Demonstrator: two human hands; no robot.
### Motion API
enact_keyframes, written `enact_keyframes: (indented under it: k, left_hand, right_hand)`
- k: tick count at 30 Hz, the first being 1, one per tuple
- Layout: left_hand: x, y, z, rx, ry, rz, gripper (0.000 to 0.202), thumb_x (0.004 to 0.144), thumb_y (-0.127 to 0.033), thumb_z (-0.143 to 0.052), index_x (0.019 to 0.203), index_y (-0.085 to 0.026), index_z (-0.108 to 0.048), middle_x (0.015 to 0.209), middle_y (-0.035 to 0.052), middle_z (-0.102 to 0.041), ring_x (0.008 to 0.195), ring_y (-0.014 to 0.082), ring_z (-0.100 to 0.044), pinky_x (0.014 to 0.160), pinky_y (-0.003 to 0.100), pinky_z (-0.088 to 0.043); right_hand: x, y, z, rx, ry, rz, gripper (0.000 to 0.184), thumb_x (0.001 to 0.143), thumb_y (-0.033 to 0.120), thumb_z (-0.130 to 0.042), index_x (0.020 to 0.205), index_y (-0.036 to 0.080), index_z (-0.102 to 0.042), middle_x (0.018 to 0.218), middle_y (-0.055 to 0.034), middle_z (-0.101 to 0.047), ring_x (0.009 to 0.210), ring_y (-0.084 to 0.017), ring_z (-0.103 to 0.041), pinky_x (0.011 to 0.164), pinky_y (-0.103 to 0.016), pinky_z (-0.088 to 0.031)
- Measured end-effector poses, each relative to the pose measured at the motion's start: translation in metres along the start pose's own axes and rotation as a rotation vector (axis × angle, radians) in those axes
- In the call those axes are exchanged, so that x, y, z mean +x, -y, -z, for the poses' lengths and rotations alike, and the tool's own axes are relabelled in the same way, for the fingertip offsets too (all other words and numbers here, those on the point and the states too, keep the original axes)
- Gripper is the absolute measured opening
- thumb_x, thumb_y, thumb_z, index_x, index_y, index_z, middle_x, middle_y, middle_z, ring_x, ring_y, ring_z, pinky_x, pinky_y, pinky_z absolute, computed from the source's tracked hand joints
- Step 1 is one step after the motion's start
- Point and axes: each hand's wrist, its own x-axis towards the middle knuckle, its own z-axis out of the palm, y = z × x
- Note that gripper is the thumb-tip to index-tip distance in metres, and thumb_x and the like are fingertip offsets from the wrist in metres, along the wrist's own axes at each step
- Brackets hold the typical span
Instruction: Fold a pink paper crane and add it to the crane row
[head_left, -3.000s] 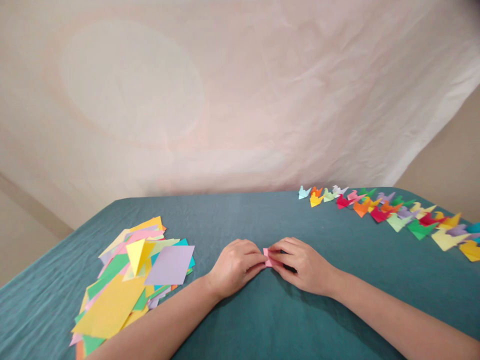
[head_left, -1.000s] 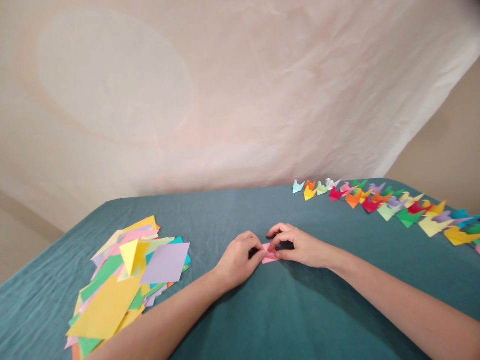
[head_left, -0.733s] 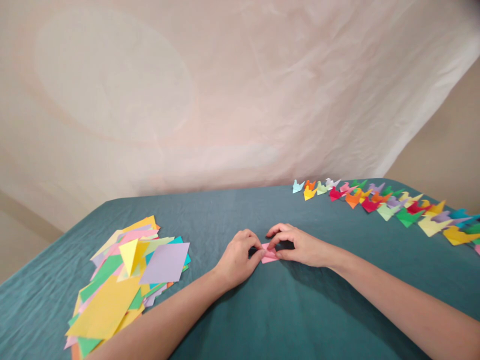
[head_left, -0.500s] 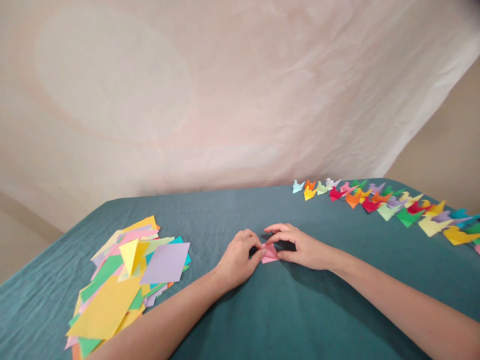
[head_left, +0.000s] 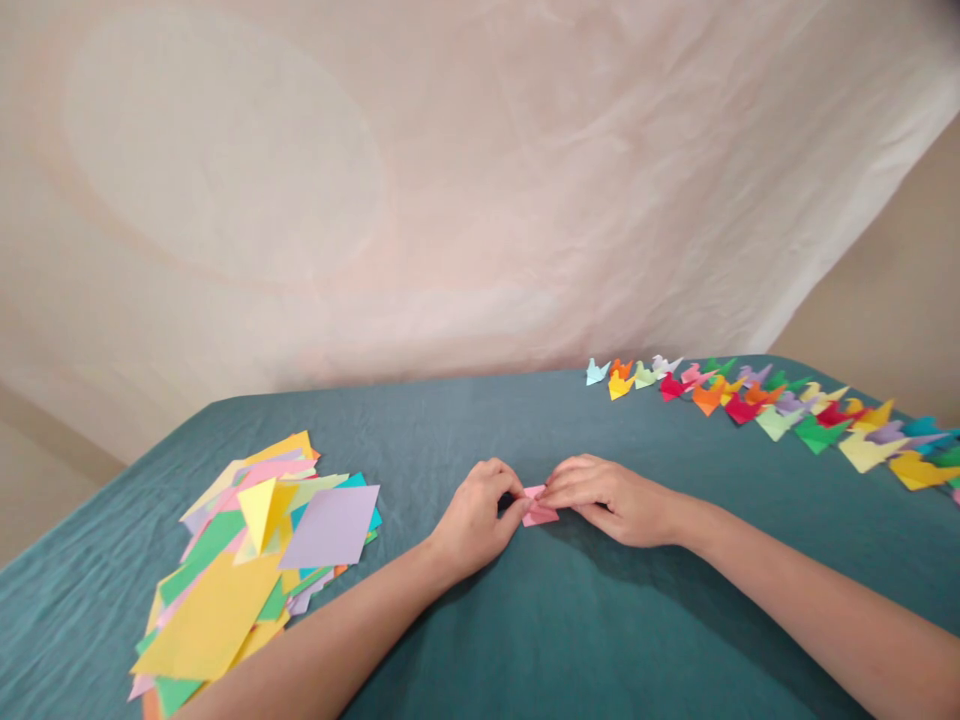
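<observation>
A small folded piece of pink origami paper (head_left: 541, 517) lies on the dark teal cloth, between my two hands. My left hand (head_left: 478, 512) pinches its left edge between thumb and fingers. From the other side, my right hand (head_left: 626, 502) has its fingers drawn together, with their tips pressed down on the paper's upper right part. The right thumb is tucked beneath those fingers, close to the paper's right corner. Fingertips cover part of the folds, so the exact shape is hard to make out.
At the left, a loose pile of coloured paper sheets (head_left: 214, 615) holds a lilac square (head_left: 331, 527) and a folded yellow piece (head_left: 257, 512) on top. Several folded paper birds, among them a green one (head_left: 821, 434), stand in rows at the right. A pale hanging cloth (head_left: 480, 200) rises behind the table.
My right hand's fingers have come down and closed together onto the pink paper; before, they arched apart above it with the thumb at its right corner. My left hand stays in place.
</observation>
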Motion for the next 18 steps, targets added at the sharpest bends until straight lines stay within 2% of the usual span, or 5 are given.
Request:
enact_keyframes:
  k: [4,12,15,18]
  left_hand:
    - [0.0,0.0,0.001,-0.001,0.002,-0.001,0.011,0.084,-0.017,-0.051,0.076,-0.016,-0.059,0.084,0.0037,-0.056,0.084,0.0159,-0.052,0.079,0.029,-0.041]
    - [0.001,0.001,-0.001,0.024,-0.023,-0.003,0.006,0.083,-0.016,-0.052,0.079,-0.016,-0.057,0.083,0.0036,-0.057,0.083,0.0164,-0.052,0.077,0.03,-0.042]
    - [-0.001,-0.001,0.001,0.057,-0.029,-0.03,0.01,0.084,-0.017,-0.051,0.093,-0.017,-0.056,0.09,0.0046,-0.057,0.086,0.0168,-0.053,0.078,0.03,-0.043]
    - [-0.008,-0.007,0.006,0.179,0.031,-0.14,0.021,0.088,-0.02,-0.047,0.107,-0.019,-0.054,0.103,0.0062,-0.057,0.095,0.0183,-0.052,0.083,0.033,-0.042]
  right_hand:
    - [-0.003,0.003,0.004,-0.059,0.068,0.028,0.054,0.08,-0.001,-0.035,0.121,0.028,-0.055,0.119,-0.001,-0.06,0.109,-0.017,-0.049,0.095,-0.039,-0.038]
    - [-0.013,0.005,-0.004,-0.158,0.077,-0.008,0.06,0.08,0.002,-0.039,0.133,0.029,-0.041,0.128,-0.0004,-0.053,0.119,-0.018,-0.042,0.097,-0.038,-0.036]
    - [-0.014,0.006,-0.006,-0.163,0.072,0.006,0.061,0.081,0.003,-0.039,0.136,0.03,-0.036,0.129,0.0,-0.052,0.12,-0.017,-0.042,0.098,-0.037,-0.036]
    - [-0.014,0.005,-0.008,-0.175,0.063,0.005,0.06,0.083,0.004,-0.039,0.137,0.03,-0.034,0.13,0.0003,-0.052,0.12,-0.017,-0.042,0.098,-0.038,-0.036]
